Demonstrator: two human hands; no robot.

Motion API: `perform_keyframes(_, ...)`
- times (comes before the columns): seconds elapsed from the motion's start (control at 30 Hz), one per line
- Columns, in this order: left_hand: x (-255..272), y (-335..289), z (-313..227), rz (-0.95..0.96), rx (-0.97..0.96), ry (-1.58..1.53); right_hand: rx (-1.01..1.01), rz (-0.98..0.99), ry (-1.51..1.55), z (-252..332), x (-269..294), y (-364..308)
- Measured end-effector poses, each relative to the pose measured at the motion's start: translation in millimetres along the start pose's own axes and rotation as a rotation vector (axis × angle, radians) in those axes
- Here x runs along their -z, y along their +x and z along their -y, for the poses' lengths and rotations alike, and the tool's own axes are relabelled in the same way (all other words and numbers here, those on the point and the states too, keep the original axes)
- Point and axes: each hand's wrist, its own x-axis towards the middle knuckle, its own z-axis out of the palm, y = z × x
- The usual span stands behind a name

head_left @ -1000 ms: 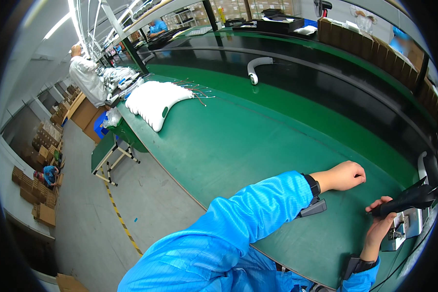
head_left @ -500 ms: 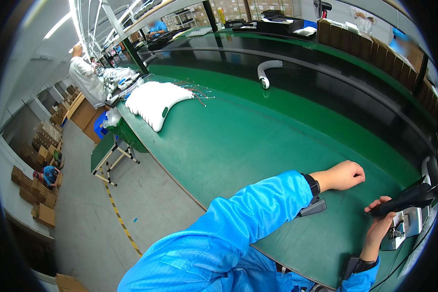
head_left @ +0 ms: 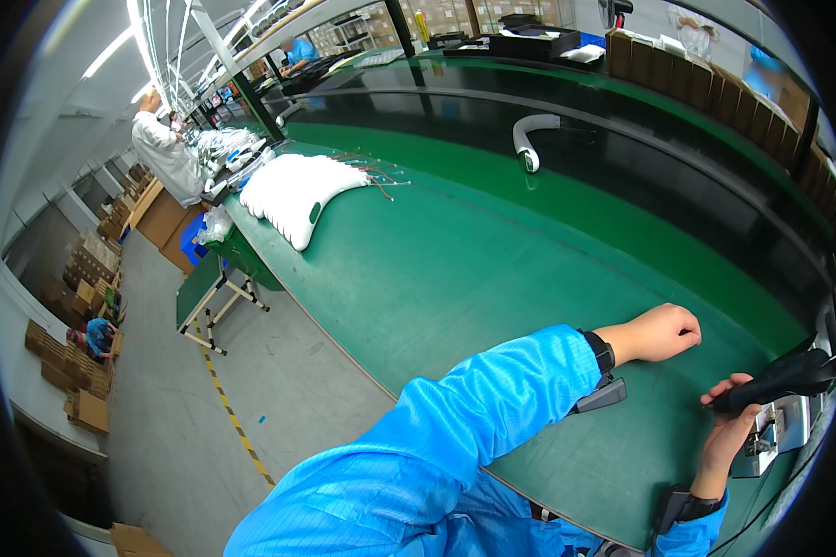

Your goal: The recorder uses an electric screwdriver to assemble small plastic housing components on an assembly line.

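My left hand [head_left: 658, 333] rests on the green tabletop [head_left: 437, 278] with its fingers curled in a loose fist. Nothing shows in it, and a small dark gap is visible inside the curl. Farther right, the fingers of my right hand [head_left: 729, 441] are round the narrow end of a black tapered handheld tool [head_left: 780, 382]. The tool's wider end reaches toward the right rim, where its detail is lost. Close under it stands a silver metal fixture [head_left: 790, 424] with a small clamp-like part. Dark bands with small black boxes sit on both wrists.
White curved handle-like parts [head_left: 293, 190] lie in a row on the table's far left, wires trailing from them. Beyond runs a dark conveyor belt [head_left: 437, 111] carrying one curved piece [head_left: 527, 142]. Brown cartons [head_left: 697, 82] line the back right. A person in white [head_left: 165, 148] stands far left.
The curved piece on the conveyor belt has moved to the right. Both my hands keep nearly the same pose, with a slight shift of the whole view.
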Motion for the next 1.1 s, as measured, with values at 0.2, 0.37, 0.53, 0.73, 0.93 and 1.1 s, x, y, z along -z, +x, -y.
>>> perform_keyframes(0.2, 2, -1, -2, -0.007, 0.028, -0.008, -0.016, -0.022, 0.002, -3, 1, 3)
perform_keyframes(0.37, -3, 2, 2, -0.006, 0.026, -0.032, -0.014, -0.010, -0.006, -5, 7, 2)
perform_keyframes(0.53, 31, 21, 14, -0.388, -0.076, 0.145, -0.025, -0.061, -0.025, -8, 1, 2)
perform_keyframes(0.73, 191, 49, 71, -0.719, 0.343, 1.234, -0.039, 0.026, 0.016, -5, 8, 1)
perform_keyframes(0.93, 232, 33, 118, -0.412, 0.907, 0.805, -0.034, 0.007, 0.019, -6, 3, 4)
perform_keyframes(1.1, 200, 50, 119, -0.259, 0.695, 0.999, -0.024, -0.063, -0.043, -7, 0, 6)
